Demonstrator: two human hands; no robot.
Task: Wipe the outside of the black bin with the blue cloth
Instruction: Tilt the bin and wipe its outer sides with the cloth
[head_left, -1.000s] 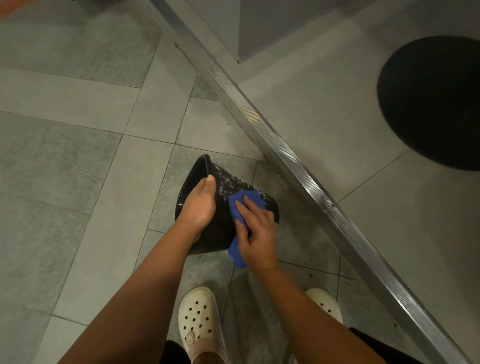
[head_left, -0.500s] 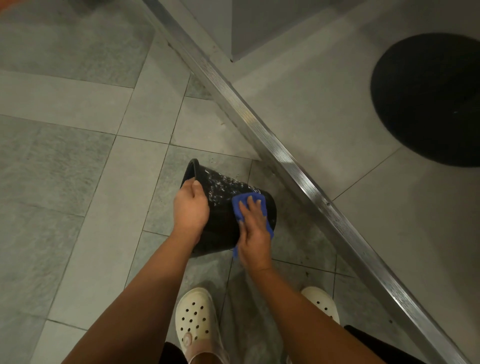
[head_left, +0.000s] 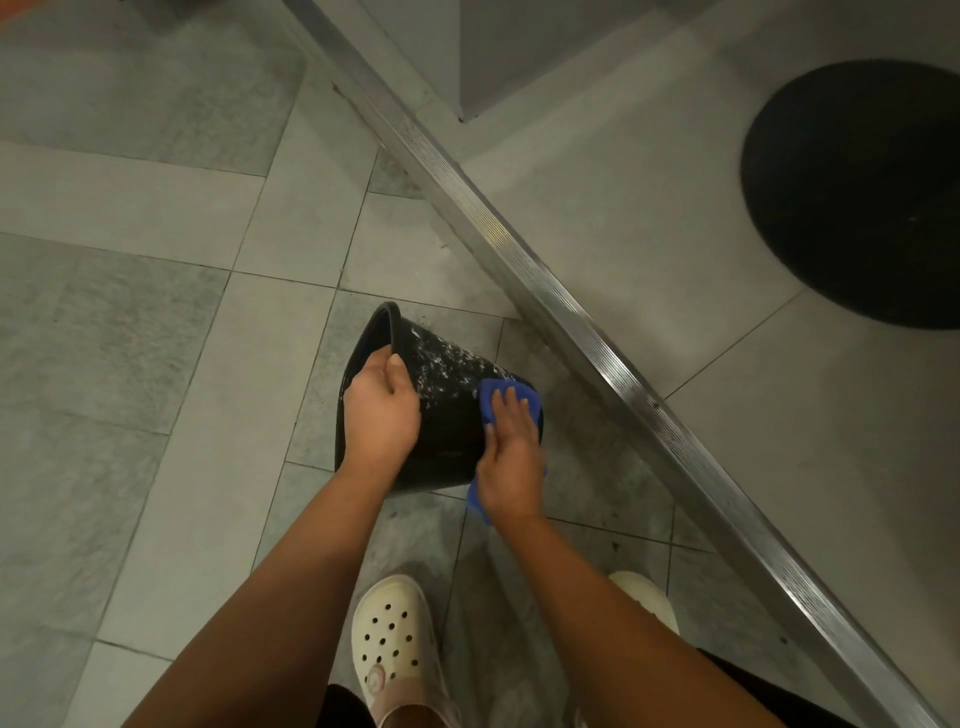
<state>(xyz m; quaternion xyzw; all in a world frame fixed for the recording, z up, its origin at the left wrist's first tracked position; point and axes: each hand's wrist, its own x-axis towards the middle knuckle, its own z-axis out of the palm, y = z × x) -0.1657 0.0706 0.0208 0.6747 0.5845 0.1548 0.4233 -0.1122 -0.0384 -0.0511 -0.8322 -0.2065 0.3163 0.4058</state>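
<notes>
Two hands meet the black bin (head_left: 447, 421), tipped on the floor (head_left: 208, 364) with its long axis running rim-left to base-right: the left hand (head_left: 382, 410) grips the rim (head_left: 388, 314), while the right hand (head_left: 511, 457) presses the blue cloth (head_left: 491, 397) flat near the base.

I hold the black bin (head_left: 447, 441) tilted over the grey floor tiles (head_left: 156, 415), its opening turned to the left. My left hand (head_left: 382, 410) grips the rim. My right hand (head_left: 511, 457) presses the blue cloth (head_left: 488, 397) with flat fingers against the outer wall, near the base. White specks cover the wall beside the cloth. My white clogs (head_left: 395, 639) stand below.
</notes>
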